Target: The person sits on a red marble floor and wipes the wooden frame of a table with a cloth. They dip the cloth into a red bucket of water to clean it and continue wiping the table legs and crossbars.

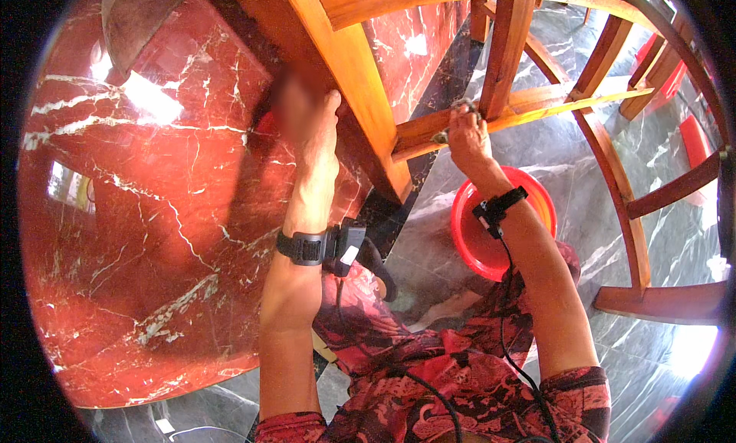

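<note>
A crumpled cloth point(440, 137) is bunched under my right hand point(468, 138), its edges showing around the fingers. That hand presses it onto a varnished wooden crossbar point(417, 137), close to an upright slat point(506, 58). My left hand point(321, 127) is up against the dark side of a thick wooden post point(356, 81). Its fingers are blurred, so whether they grip the wood is unclear. Below my right wrist, a red plastic basin point(460, 236) stands on the floor, partly covered by my forearm.
Polished red marble point(190, 230) with white veins fills the left side. Curved wooden members point(609, 184) of the frame arch along the right. The floor is grey veined tile point(575, 224). Cables run from the wrist devices point(497, 210) over my lap.
</note>
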{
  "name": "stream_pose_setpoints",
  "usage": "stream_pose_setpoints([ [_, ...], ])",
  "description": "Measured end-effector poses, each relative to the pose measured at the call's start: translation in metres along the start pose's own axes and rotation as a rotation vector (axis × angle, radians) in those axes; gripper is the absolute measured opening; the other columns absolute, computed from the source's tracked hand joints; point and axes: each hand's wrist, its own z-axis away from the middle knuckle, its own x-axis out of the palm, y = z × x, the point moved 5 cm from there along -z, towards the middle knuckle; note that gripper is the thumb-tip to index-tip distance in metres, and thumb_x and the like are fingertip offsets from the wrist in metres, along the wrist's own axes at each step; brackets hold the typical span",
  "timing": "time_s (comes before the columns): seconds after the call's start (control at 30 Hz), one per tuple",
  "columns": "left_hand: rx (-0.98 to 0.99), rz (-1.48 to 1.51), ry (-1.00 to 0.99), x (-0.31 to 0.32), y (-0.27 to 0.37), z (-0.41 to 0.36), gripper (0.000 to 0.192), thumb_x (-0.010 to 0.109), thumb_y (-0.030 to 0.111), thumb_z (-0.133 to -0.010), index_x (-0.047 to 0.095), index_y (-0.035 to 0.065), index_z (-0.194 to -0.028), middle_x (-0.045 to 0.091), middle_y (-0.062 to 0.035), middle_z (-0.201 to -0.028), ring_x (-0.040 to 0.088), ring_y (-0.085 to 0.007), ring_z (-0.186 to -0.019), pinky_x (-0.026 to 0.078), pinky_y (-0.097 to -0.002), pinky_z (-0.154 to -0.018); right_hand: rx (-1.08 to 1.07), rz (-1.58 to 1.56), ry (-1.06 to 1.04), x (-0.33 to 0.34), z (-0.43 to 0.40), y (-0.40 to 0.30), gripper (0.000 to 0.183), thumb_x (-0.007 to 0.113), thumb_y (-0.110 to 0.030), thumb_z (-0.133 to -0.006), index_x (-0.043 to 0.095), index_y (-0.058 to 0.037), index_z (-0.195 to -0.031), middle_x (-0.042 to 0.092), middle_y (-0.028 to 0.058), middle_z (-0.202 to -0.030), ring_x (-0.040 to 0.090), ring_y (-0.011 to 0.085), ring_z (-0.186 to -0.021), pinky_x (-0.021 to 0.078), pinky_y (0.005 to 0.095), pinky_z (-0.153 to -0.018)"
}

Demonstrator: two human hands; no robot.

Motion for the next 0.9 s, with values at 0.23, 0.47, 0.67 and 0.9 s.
stream_pose_setpoints([
  [0.23,0.004,0.026,-0.021,0.007,0.003,0.005,0.079,0.063,0.015,-0.079,0.017,0.0070,-0.142,0.020,-0.0159,-0.145,0.034,-0.0248,-0.126,0.040,-0.0428,-0.092,0.058,-0.178,-0.168,-0.012,-0.007,0.018,0.060,0.057,-0.014,-0.074,0.037,0.0087,-0.126,0.040,0.0248,-0.129,0.044,0.0325,-0.110,0.0381,0.0426,-0.088],
  [0.47,0.122,-0.214,0.137,0.002,-0.014,-0.010,0.066,0.051,0.002,-0.077,0.021,-0.0124,-0.133,0.028,-0.0276,-0.137,0.032,-0.0319,-0.128,0.024,-0.0359,-0.107,-0.263,-0.629,-0.103,-0.045,0.014,-0.050,0.062,0.054,-0.005,-0.072,0.034,-0.0002,-0.131,0.034,0.0201,-0.135,0.039,0.0361,-0.118,0.0365,0.0510,-0.093],
  [0.67,0.088,-0.096,0.062,0.009,-0.001,0.000,0.064,0.051,0.005,-0.079,0.022,-0.0137,-0.132,0.027,-0.0312,-0.136,0.032,-0.0346,-0.127,0.023,-0.0366,-0.108,-0.034,-0.070,-0.181,0.004,-0.003,-0.002,0.060,0.049,-0.012,-0.079,0.029,-0.0009,-0.134,0.029,0.0217,-0.139,0.032,0.0353,-0.127,0.0281,0.0534,-0.100],
  [0.9,0.154,-0.317,0.083,0.006,0.001,-0.001,0.063,0.048,0.006,-0.079,0.021,-0.0161,-0.131,0.026,-0.0322,-0.136,0.029,-0.0368,-0.128,0.021,-0.0376,-0.109,0.089,-0.022,-0.104,-0.001,-0.016,0.012,0.052,0.053,-0.019,-0.078,0.042,0.0052,-0.123,0.043,0.0227,-0.125,0.039,0.0347,-0.118,0.0344,0.0446,-0.094],
])
